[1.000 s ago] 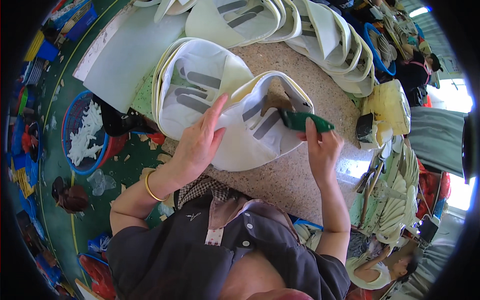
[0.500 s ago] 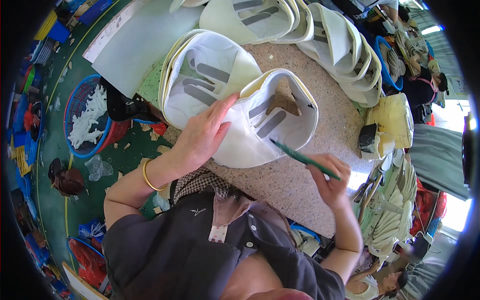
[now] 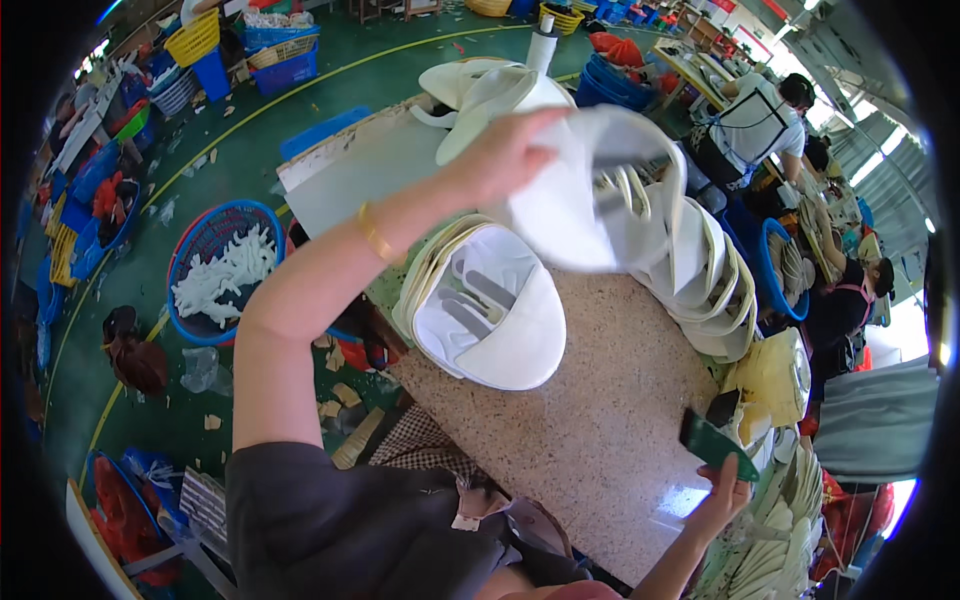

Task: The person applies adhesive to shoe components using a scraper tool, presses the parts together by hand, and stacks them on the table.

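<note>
A white curved fabric shell [image 3: 560, 205], blurred by motion, is held up over the far side of the table. My left hand [image 3: 505, 160] is closed on its upper left edge. Below it on the table rests a nested stack of similar shells [image 3: 530, 340], with grey strips showing inside the top one. Near the table's right edge my right hand [image 3: 725, 500] grips a flat dark green plate-like tool [image 3: 715, 445]. The tool is apart from the shells.
A row of nested white shells [image 3: 710, 270] lines the table's [image 3: 600, 400] far right side, and more white shells [image 3: 480, 95] lie at the far end. A yellowish block [image 3: 775, 375] stands at the right edge. Left on the floor is a basket [image 3: 185, 320] of white pieces. Co-workers sit at the far right.
My left hand has lifted the shell off the stack, away toward the far side. My right hand has drawn the green tool back to the right. The view has shifted.
</note>
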### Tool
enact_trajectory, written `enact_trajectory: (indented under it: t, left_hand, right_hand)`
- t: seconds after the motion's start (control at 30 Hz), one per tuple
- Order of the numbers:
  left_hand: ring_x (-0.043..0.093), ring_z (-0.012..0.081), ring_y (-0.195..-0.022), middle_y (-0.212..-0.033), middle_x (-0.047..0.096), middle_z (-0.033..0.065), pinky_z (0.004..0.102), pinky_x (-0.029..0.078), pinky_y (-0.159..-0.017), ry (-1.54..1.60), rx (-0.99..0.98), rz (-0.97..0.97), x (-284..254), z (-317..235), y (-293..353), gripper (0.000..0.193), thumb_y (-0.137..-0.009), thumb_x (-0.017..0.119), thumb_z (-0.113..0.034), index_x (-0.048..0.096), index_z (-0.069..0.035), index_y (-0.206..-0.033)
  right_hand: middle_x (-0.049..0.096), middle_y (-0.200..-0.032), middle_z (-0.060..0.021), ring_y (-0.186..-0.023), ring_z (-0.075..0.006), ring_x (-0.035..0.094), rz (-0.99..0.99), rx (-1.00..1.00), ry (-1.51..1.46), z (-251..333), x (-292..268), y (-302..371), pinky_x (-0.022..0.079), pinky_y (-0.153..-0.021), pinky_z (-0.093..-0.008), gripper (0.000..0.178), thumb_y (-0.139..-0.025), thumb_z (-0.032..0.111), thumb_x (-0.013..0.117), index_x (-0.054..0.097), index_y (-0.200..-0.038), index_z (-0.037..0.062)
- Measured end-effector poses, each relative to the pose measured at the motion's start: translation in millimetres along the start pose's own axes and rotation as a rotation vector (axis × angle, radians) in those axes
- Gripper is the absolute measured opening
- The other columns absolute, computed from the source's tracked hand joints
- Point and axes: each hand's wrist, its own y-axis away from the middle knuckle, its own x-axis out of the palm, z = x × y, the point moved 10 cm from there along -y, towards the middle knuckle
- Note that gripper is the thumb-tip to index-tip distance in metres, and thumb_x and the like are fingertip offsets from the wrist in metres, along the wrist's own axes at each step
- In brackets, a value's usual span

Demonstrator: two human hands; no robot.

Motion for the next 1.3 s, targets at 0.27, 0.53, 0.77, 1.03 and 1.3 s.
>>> enact_trajectory:
  t: [0.27, 0.53, 0.77, 1.03, 1.3]
  left_hand:
    - [0.051, 0.0295, -0.095, -0.104, 0.049, 0.011, 0.0379, 0.045, -0.083, -0.54, 0.306, -0.069, 24.0, -19.8, 21.7, 0.039, -0.076, 0.068, -0.014, 0.051, -0.003, -0.109]
    - [0.053, 0.0303, -0.088, -0.089, 0.051, 0.0125, 0.0373, 0.047, -0.072, -0.912, 0.008, 0.256, 38.3, 65.5, 100.0, 0.032, -0.064, 0.069, -0.002, 0.052, -0.003, -0.091]
    - [0.055, 0.0217, -0.084, -0.084, 0.055, 0.0084, 0.0328, 0.045, -0.074, -0.484, -0.171, 0.432, 29.1, 62.2, 95.3, 0.02, -0.072, 0.055, 0.006, 0.048, -0.006, -0.086]
    - [0.059, 0.0162, -0.104, -0.107, 0.065, 0.012, 0.0269, 0.044, -0.09, -0.275, 0.033, 0.042, -39.5, -35.7, 28.7, 0.037, -0.084, 0.045, 0.011, 0.046, -0.004, -0.118]
    - [0.06, 0.0165, -0.102, -0.107, 0.065, 0.0096, 0.027, 0.042, -0.093, -0.027, 0.172, 0.739, 119.6, -42.6, 14.4, 0.044, -0.076, 0.045, 0.014, 0.059, -0.001, -0.115]
  right_hand:
    - [0.063, -0.071, -0.0038, -0.055, -0.0085, 0.057, -0.082, -0.013, 0.152, -8.7, -19.0, 4.1, 0.042, -0.054, -0.0209, 0.02, -0.091, 0.018, 0.057, 0.063, -0.091, -0.001]
    - [0.065, -0.075, -0.0054, -0.057, -0.0098, 0.059, -0.015, -0.023, 0.049, -9.3, -8.6, -6.2, 0.047, -0.056, -0.023, 0.017, -0.091, 0.016, 0.057, 0.063, -0.093, -0.0003]
    - [0.065, -0.077, -0.0063, -0.058, -0.0112, 0.06, -0.071, -0.036, 0.069, -23.2, -42.2, -2.3, 0.048, -0.054, -0.0231, 0.018, -0.091, 0.015, 0.058, 0.062, -0.093, -0.0023]
    - [0.066, -0.071, -0.007, -0.065, -0.0091, 0.062, -0.22, -0.241, 0.496, -2.4, -75.4, -60.1, 0.048, -0.059, -0.0224, 0.02, -0.086, 0.016, 0.065, 0.066, -0.09, -0.0041]
    - [0.064, -0.067, -0.016, -0.065, -0.0344, 0.061, -0.088, -0.181, 1.049, -81.6, -98.4, -123.5, 0.046, -0.06, -0.042, 0.039, -0.084, 0.037, 0.06, 0.063, -0.074, -0.0004]
